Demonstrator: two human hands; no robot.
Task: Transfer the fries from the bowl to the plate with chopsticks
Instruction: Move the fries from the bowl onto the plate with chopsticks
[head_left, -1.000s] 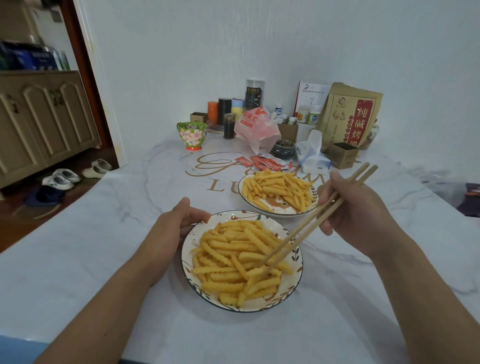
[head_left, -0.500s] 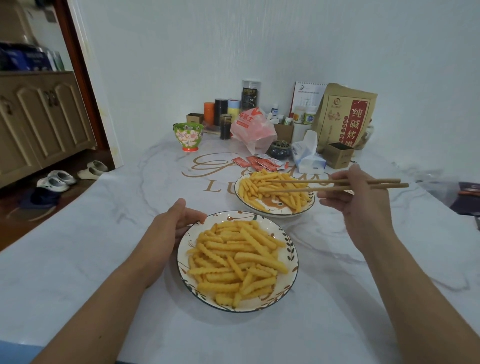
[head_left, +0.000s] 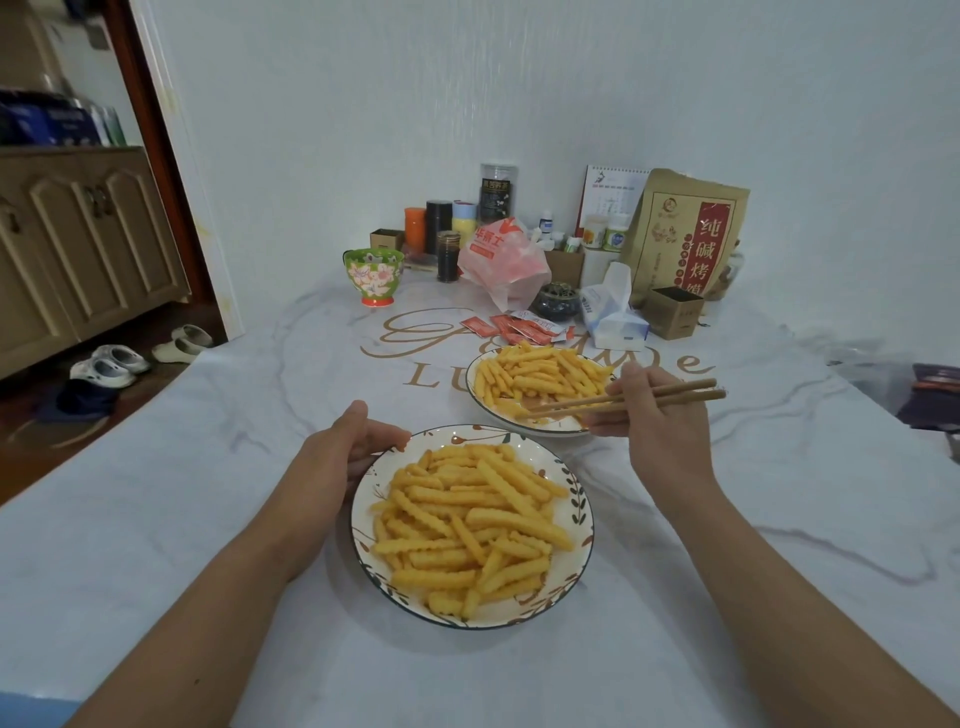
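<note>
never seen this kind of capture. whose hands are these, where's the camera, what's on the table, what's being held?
No machine here: a person works with two bare hands. The single view comes from a wide-angle camera worn on their head, looking forward and down, so the arms enter from the bottom edge.

On the marble-patterned table sit two dishes of crinkle-cut fries: a near dish and a far dish. Which one counts as the bowl and which as the plate is hard to tell from here.

The left hand holds the near dish by its rim. The right hand grips a pair of chopsticks, lying nearly level with their tips over the far dish's fries.

Against the wall stands clutter: a floral cup, jars, a tissue pack, sauce packets and a brown paper bag.
</note>
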